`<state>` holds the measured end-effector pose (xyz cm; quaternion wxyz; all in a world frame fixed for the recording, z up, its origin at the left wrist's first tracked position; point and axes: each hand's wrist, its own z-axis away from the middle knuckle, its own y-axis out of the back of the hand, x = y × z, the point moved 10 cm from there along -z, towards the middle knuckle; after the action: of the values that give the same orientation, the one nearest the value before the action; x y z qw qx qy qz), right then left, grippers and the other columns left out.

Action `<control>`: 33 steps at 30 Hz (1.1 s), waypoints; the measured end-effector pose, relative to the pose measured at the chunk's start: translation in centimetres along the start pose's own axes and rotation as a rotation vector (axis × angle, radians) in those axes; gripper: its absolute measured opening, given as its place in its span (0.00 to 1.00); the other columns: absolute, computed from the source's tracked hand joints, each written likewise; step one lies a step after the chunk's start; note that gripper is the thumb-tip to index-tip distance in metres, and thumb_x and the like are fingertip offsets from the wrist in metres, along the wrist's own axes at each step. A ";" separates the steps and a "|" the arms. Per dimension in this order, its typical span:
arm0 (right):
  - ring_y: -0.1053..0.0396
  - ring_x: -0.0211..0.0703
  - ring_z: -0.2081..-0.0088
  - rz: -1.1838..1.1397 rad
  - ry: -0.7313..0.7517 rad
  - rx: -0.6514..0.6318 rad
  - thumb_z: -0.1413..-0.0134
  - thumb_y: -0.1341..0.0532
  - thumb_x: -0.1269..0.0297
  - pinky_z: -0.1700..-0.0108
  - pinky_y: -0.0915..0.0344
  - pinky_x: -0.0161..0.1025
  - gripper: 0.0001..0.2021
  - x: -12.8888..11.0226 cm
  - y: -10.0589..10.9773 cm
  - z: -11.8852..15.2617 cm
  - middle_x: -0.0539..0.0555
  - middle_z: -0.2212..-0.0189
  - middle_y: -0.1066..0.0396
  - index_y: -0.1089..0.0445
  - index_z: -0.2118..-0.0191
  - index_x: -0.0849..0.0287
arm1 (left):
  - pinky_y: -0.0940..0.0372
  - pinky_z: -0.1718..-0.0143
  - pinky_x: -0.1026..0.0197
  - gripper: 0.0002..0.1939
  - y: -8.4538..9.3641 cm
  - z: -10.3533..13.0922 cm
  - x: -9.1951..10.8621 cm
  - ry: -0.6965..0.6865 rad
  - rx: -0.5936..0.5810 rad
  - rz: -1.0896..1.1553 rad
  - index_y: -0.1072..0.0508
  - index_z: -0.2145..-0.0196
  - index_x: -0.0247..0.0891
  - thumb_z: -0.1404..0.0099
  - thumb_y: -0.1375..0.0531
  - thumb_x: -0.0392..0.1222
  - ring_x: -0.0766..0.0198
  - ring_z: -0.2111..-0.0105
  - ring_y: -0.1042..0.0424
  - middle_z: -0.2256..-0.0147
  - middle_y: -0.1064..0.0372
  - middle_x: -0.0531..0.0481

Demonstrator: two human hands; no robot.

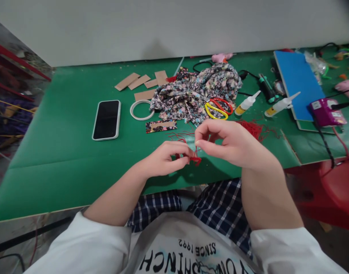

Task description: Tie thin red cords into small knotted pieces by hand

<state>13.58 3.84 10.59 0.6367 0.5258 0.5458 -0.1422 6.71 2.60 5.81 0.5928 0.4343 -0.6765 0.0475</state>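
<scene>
My left hand [170, 158] pinches a small bundle of red thread [196, 160] just above the green table. Thumb and forefinger of my right hand [226, 140] are pressed together on a strand that runs up from that bundle. Loose red strands trail out behind my left fingers. Beyond the hands lies a cardboard strip [161, 126] edged with flowered fabric. A heap of red thread [253, 128] rests behind my right wrist. Scissors [219, 108] with red and yellow handles lie at the edge of a crumpled flowered cloth [194, 89].
Left of the cloth are a tape roll [131, 111], several cardboard pieces [138, 82] and a phone [107, 120]. Two glue bottles [245, 104], a green-and-black tool [267, 88], a blue board [298, 82] and a purple box [327, 112] with cables stand to the right. A red stool [340, 182] is beside the table.
</scene>
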 end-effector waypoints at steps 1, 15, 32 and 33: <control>0.38 0.30 0.74 -0.011 -0.003 0.008 0.47 0.42 0.70 0.72 0.40 0.29 0.02 0.1 0.1 0.0 0.48 0.73 0.33 0.35 0.70 0.60 | 0.37 0.70 0.68 0.08 0.0 0.0 -0.1 0.008 -0.003 0.006 0.28 0.73 0.34 0.39 0.46 0.33 0.69 0.73 0.32 0.73 0.28 0.49; 0.40 0.32 0.74 -0.040 -0.010 0.092 0.45 0.42 0.67 0.73 0.42 0.32 0.04 -0.2 1.4 -0.1 0.48 0.74 0.35 0.36 0.70 0.60 | 0.36 0.70 0.66 0.13 -0.7 0.4 -2.7 0.201 -0.038 0.266 0.25 0.65 0.32 0.35 0.46 0.42 0.68 0.72 0.31 0.71 0.29 0.47; 0.39 0.32 0.75 -0.070 -0.066 0.143 0.45 0.41 0.64 0.74 0.42 0.33 0.04 0.9 2.3 -0.2 0.48 0.75 0.36 0.35 0.70 0.57 | 0.35 0.73 0.65 0.23 -1.2 0.8 -4.6 0.396 0.046 0.573 0.24 0.66 0.31 0.37 0.46 0.56 0.67 0.74 0.31 0.75 0.29 0.47; 0.39 0.32 0.75 -0.071 -0.064 0.148 0.45 0.41 0.65 0.75 0.42 0.33 0.04 0.8 2.3 -0.2 0.48 0.75 0.36 0.35 0.70 0.57 | 0.35 0.73 0.65 0.24 -1.2 0.8 -4.7 0.396 0.050 0.572 0.24 0.66 0.31 0.37 0.46 0.57 0.67 0.74 0.31 0.75 0.29 0.47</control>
<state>15.56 5.25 11.13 0.6079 0.5468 0.5314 -0.2214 6.46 3.87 1.08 0.6646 0.2237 -0.6412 0.3117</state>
